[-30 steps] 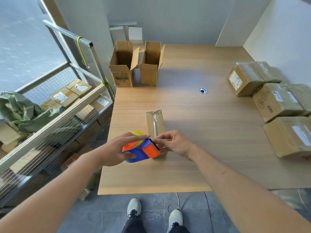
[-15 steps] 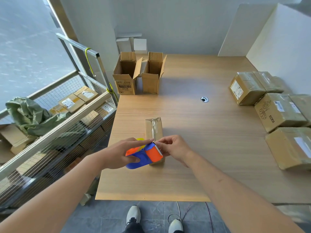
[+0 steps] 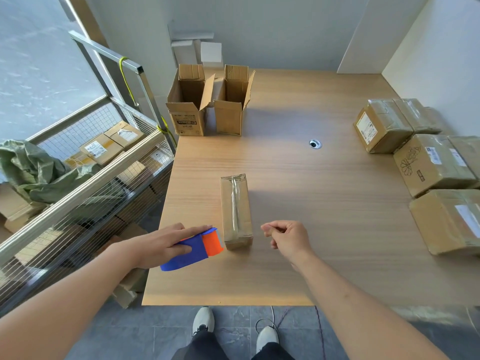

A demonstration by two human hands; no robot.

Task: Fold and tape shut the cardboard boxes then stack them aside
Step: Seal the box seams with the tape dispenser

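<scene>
Box (image 3: 235,211) lies closed, clear tape along top.

This looks like a small parcel-packing room. A plain wooden desk (image 3: 298,178) carries open cardboard boxes (image 3: 207,105) and taped, labelled parcels (image 3: 426,165); a wire-mesh cart (image 3: 85,183) beside it holds more labelled packages (image 3: 104,148) and a green woven sack (image 3: 33,172).

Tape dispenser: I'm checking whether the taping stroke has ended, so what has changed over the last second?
The left hand has drawn the tape dispenser off the taped box to its left, where it now sits beside the near end. The right hand has let go of that end and pulled back right, fingers curled on nothing. The box, the two open boxes and the table stayed put.
</scene>
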